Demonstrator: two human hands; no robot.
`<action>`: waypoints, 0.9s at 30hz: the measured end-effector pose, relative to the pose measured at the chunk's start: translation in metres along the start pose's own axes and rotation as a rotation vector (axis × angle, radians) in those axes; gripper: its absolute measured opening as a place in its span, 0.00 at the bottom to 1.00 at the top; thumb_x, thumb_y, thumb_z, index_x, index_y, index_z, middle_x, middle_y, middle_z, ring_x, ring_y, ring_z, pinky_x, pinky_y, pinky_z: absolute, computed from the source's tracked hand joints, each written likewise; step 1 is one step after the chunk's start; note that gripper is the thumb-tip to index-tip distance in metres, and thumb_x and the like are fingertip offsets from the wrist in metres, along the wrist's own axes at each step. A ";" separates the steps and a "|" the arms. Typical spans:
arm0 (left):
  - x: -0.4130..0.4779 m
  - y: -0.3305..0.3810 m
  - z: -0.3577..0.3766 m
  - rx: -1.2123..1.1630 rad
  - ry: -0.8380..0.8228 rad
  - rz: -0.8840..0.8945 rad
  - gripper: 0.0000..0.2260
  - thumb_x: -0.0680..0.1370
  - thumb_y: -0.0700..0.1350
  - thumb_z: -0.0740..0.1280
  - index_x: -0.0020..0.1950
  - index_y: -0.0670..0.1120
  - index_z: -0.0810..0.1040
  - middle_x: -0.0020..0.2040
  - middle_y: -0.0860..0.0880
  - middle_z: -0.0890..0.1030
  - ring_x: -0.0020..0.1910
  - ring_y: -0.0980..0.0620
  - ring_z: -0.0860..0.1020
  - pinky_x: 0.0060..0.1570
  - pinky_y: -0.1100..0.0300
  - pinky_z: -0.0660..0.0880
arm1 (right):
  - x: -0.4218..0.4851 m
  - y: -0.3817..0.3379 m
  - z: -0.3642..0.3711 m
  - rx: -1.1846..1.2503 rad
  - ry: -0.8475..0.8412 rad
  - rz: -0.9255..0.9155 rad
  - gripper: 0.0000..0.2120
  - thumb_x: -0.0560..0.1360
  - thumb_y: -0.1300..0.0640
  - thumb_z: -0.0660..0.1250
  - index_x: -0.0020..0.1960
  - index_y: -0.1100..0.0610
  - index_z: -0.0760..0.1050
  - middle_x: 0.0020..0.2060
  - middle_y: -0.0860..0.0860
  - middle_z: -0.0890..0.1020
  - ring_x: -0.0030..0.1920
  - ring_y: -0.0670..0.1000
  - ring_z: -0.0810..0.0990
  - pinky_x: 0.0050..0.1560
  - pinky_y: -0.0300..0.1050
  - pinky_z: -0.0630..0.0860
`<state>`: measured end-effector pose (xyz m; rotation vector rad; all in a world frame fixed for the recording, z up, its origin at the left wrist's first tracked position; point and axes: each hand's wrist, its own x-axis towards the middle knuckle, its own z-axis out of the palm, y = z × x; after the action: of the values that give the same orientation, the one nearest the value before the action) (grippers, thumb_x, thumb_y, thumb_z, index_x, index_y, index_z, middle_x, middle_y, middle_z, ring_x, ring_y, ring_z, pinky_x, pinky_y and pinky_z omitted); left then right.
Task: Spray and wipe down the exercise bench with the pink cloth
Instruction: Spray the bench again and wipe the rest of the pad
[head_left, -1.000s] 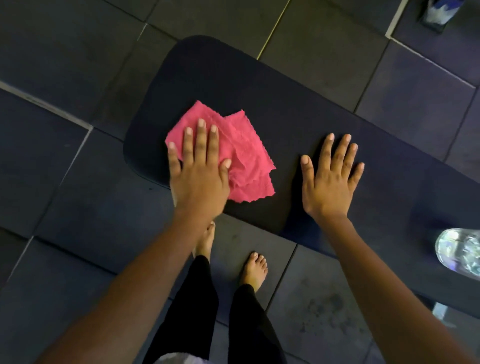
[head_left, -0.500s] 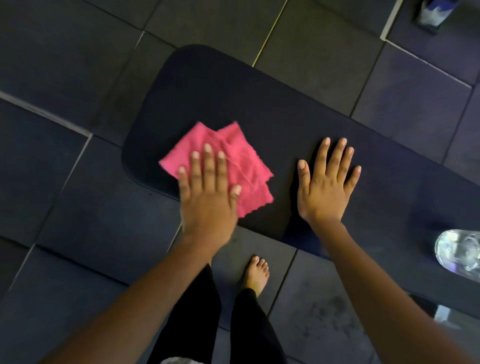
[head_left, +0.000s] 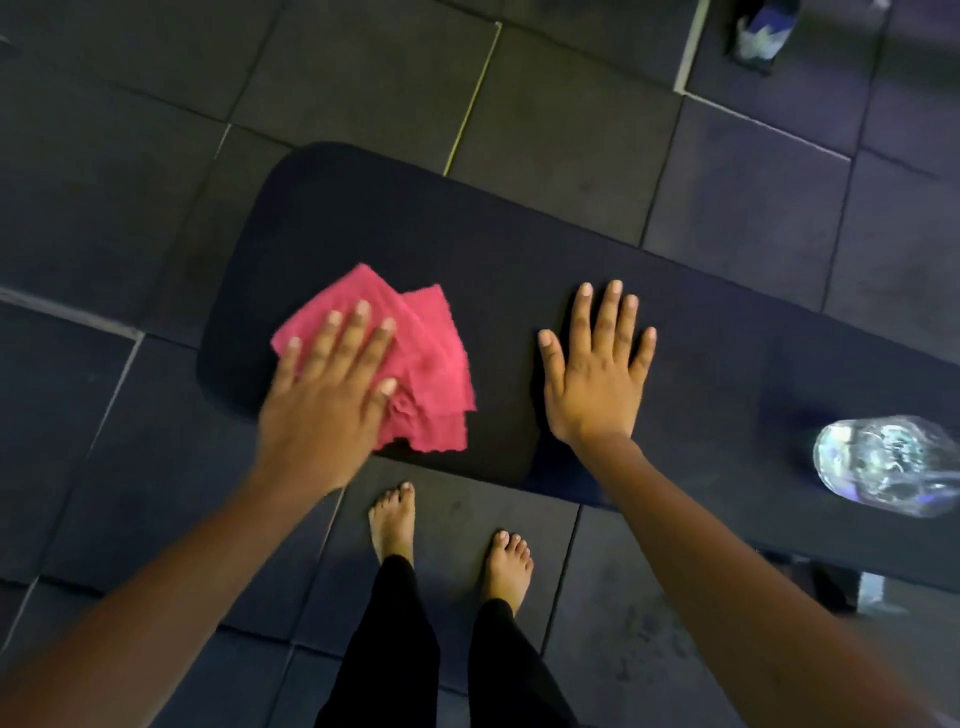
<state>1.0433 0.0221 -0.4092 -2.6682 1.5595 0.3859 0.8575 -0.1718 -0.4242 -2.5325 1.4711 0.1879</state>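
Mid-wipe: pink cloth (head_left: 436, 364) on exercise bench (head_left: 415, 223)

Flat left hand (head_left: 332, 395), fingers straight and slightly spread, pressing cloth onto bench's near left end. Just beside, right hand (head_left: 597, 374) palm down on pad, fingers spread, holding nothing. Far right, clear bottle (head_left: 888, 473) on bench

left hand (head_left: 332, 384) flat, right hand (head_left: 597, 369) flat – fingers straight

A: What's on the bench (head_left: 467, 234)?
B: Folded pink cloth (head_left: 436, 358) nr the rounded end, right hand (head_left: 592, 379) flat beside it, apart. Clear bottle (head_left: 888, 473) further along.
A: Bench itself?
B: Black pad, over dark floor tiles (head_left: 156, 467).
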 end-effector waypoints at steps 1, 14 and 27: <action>0.003 0.001 -0.001 -0.011 0.014 -0.057 0.26 0.82 0.56 0.42 0.79 0.50 0.49 0.80 0.47 0.50 0.78 0.45 0.49 0.75 0.42 0.48 | 0.000 0.000 0.000 0.004 0.003 -0.002 0.32 0.82 0.37 0.40 0.80 0.51 0.39 0.79 0.54 0.41 0.79 0.55 0.37 0.77 0.60 0.37; -0.047 0.066 0.014 0.010 -0.063 0.213 0.28 0.80 0.58 0.47 0.79 0.49 0.52 0.79 0.46 0.53 0.78 0.44 0.51 0.73 0.39 0.50 | -0.003 0.000 -0.002 0.040 -0.024 -0.030 0.32 0.81 0.38 0.40 0.80 0.52 0.39 0.79 0.54 0.40 0.79 0.55 0.37 0.76 0.60 0.36; 0.004 0.008 -0.040 -0.608 0.002 -0.230 0.16 0.72 0.43 0.73 0.60 0.47 0.79 0.47 0.50 0.78 0.46 0.46 0.77 0.51 0.49 0.76 | -0.081 -0.061 -0.043 0.499 -0.177 -0.047 0.22 0.72 0.37 0.68 0.53 0.54 0.77 0.50 0.51 0.76 0.51 0.55 0.75 0.47 0.52 0.76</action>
<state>1.0463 0.0087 -0.3709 -3.2314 1.2622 0.9804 0.8705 -0.0848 -0.3588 -2.0885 1.2082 0.0293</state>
